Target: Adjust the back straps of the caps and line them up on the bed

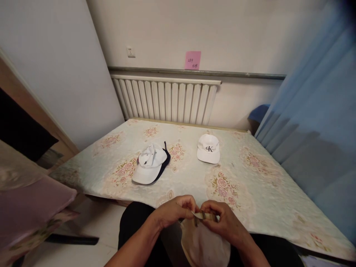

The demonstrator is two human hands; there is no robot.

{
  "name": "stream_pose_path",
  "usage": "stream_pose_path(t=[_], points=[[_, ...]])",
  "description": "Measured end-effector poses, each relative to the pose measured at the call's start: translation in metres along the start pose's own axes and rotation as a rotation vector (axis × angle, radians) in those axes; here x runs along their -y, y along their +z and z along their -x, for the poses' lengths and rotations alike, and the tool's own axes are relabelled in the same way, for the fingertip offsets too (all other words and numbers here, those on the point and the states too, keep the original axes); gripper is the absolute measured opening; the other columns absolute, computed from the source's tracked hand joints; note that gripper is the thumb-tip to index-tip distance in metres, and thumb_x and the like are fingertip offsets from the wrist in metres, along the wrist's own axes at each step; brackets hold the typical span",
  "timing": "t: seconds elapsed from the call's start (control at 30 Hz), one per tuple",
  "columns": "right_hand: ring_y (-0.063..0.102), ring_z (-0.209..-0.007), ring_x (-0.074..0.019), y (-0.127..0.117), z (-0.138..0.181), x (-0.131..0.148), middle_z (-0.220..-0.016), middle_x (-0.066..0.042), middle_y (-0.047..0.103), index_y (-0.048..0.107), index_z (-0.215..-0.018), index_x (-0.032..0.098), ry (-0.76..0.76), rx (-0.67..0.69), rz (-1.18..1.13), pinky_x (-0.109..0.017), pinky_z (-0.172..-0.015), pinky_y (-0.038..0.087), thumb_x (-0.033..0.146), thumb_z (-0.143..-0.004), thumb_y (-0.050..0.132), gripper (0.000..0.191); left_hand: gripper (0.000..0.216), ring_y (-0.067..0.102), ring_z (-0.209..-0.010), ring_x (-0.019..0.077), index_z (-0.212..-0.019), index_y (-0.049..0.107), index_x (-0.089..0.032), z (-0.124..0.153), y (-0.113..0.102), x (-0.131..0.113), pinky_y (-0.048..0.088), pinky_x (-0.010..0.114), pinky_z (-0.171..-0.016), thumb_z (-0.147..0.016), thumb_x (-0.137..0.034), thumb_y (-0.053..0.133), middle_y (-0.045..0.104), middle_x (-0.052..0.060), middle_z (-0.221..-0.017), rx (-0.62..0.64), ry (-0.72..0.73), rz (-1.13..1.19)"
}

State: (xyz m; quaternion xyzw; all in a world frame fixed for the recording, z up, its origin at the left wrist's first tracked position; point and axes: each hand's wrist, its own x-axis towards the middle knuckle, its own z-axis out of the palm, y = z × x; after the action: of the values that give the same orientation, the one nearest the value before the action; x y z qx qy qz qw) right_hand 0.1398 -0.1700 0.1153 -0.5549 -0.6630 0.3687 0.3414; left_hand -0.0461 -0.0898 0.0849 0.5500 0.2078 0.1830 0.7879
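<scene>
Beige cap [204, 244]: low in the view, in the person's lap, just in front of the near edge of the mattress; pale lining faces up, crown hangs downward.
Back strap [200, 215]: at the cap's upper edge, stretched between the two hands; small metal buckle parts show on it, detail too small to read.
Left hand [174, 211]: thumb and fingertips closed together, pinching the left end of the back strap; forearm enters from bottom centre.
Right hand [225, 220]: fingers curled and clamped on the right end of the back strap, knuckles up, touching the cap's rim.
Hands, relation: fingertips nearly meet over the strap.
Mattress [250, 178]: pale green floral cover, fills the middle of the view.
Logo cap [208, 148]: white, black lettering on the front, lies on the mattress right of centre, well apart from the hands.
Plain white cap [150, 163]: left of centre, resting on top of a dark cap [166, 163], whose edge shows at its right side.
Radiator [167, 98]: white, on the wall beyond the mattress.
Pink note [193, 60]: stuck on the wall above the radiator.
Blue curtain [314, 111]: hangs along the right side.
</scene>
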Motion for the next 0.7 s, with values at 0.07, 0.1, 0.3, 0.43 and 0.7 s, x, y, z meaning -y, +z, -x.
stream_pose_path(t=[0.07, 0.1, 0.3, 0.43, 0.7], points=[[0.041, -0.06, -0.0104, -0.001, 0.001, 0.0, -0.06, 0.006, 0.045, 0.059, -0.069, 0.019, 0.0, 0.013, -0.014, -0.023, -0.056, 0.032, 0.013, -0.067, 0.059, 0.006, 0.014, 0.05, -0.07, 0.011, -0.072, 0.055, -0.015, 0.0, -0.001, 0.0, 0.034, 0.023, -0.069, -0.064, -0.015, 0.066, 0.061, -0.001, -0.079, 0.017, -0.015, -0.007], [0.041, -0.059, -0.0103, -0.002, 0.001, 0.0, -0.059, 0.006, 0.045, 0.059, -0.069, 0.019, 0.003, 0.017, -0.024, -0.023, -0.056, 0.032, 0.014, -0.068, 0.059, 0.005, 0.015, 0.05, -0.07, 0.011, -0.072, 0.055, -0.015, 0.001, -0.001, 0.0, 0.034, 0.023, -0.069, -0.064, -0.016, 0.067, 0.062, 0.0, -0.08, 0.022, -0.02, -0.006], [0.045, -0.059, -0.0109, -0.003, 0.0, -0.001, -0.062, 0.004, 0.052, 0.06, -0.073, 0.019, 0.004, 0.038, -0.076, -0.024, -0.057, 0.036, 0.014, -0.067, 0.059, 0.007, 0.016, 0.049, -0.069, 0.0103, -0.072, 0.055, -0.015, 0.002, -0.002, 0.0, 0.033, 0.022, -0.067, -0.063, -0.018, 0.068, 0.062, -0.001, -0.078, 0.026, -0.025, -0.018], [0.045, -0.058, -0.0111, -0.003, -0.001, -0.005, -0.061, 0.004, 0.053, 0.059, -0.072, 0.019, 0.011, 0.043, -0.092, -0.024, -0.057, 0.037, 0.016, -0.068, 0.059, 0.005, 0.016, 0.051, -0.07, 0.0107, -0.071, 0.055, -0.015, 0.003, -0.002, 0.0, 0.033, 0.022, -0.067, -0.063, -0.018, 0.069, 0.063, 0.0, -0.08, 0.025, -0.022, -0.025], [0.045, -0.058, -0.0106, -0.001, 0.0, -0.013, -0.061, 0.005, 0.051, 0.057, -0.073, 0.019, 0.016, 0.06, -0.126, -0.024, -0.057, 0.037, 0.013, -0.067, 0.057, 0.008, 0.017, 0.052, -0.073, 0.0114, -0.069, 0.057, -0.014, 0.004, 0.0, 0.002, 0.035, 0.023, -0.067, -0.06, -0.018, 0.071, 0.062, 0.0, -0.08, 0.03, -0.026, -0.023]])
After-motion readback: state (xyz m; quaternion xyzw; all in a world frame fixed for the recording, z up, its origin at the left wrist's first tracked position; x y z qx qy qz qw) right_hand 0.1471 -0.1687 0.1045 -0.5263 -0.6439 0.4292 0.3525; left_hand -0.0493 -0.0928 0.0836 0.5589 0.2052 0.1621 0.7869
